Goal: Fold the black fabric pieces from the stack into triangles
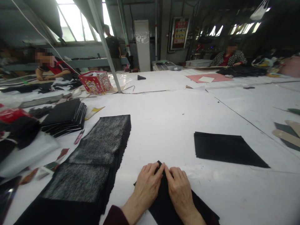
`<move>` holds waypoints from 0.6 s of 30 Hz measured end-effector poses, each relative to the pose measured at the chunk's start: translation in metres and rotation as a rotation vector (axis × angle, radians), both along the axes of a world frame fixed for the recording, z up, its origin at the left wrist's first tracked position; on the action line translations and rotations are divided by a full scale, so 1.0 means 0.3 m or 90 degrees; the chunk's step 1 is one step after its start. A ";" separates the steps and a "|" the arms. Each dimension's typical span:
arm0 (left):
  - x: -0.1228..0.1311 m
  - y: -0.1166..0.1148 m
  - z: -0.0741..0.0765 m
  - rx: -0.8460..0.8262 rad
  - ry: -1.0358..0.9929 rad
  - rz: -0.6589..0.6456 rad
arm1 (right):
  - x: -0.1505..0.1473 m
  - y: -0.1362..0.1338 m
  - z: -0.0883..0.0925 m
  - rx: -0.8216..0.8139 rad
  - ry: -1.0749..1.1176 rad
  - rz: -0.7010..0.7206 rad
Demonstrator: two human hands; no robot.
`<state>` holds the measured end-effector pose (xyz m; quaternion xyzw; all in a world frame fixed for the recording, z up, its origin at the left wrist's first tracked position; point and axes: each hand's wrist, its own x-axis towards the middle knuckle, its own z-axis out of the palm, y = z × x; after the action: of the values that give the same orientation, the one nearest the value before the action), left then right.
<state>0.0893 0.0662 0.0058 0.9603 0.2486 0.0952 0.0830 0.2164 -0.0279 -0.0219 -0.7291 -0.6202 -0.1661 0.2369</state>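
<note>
Just below the centre, a piece of black fabric (161, 203) lies on the white table, its far end drawn to a point. My left hand (147, 182) rests on its left side with the fingers closed and the index fingertip at the pointed end. From the other side, my right hand (180, 189) grips the fabric, its index finger meeting the left one at the tip. Thumbs and the cloth beneath the palms are mostly hidden. To the left stands a long stack of black fabric pieces (100, 140) with greyish, speckled tops. On the right lies a flat black fabric pile (225, 148).
Pink-handled thread snips (79, 137) lie beside a stack of dark folded pieces (64, 112). A red patterned box (96, 82) stands by a slanting pole (105, 47). Templates (287, 132) lie at the right edge. Several people are farther back.
</note>
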 end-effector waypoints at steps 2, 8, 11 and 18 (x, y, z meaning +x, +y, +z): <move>0.003 0.005 -0.005 -0.010 -0.002 0.004 | 0.001 0.004 0.002 -0.005 0.000 0.001; 0.005 0.011 -0.019 -0.042 0.000 0.018 | 0.006 0.014 -0.003 -0.018 0.006 0.007; 0.007 0.016 -0.023 -0.052 0.006 0.025 | 0.010 0.017 -0.010 -0.025 0.014 0.013; 0.019 0.029 -0.010 -0.065 0.008 0.031 | 0.014 0.021 -0.017 -0.022 0.019 0.009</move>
<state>0.0950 0.0749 0.0028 0.9491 0.2768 0.0787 0.1283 0.2205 -0.0218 -0.0270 -0.7311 -0.6245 -0.1426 0.2349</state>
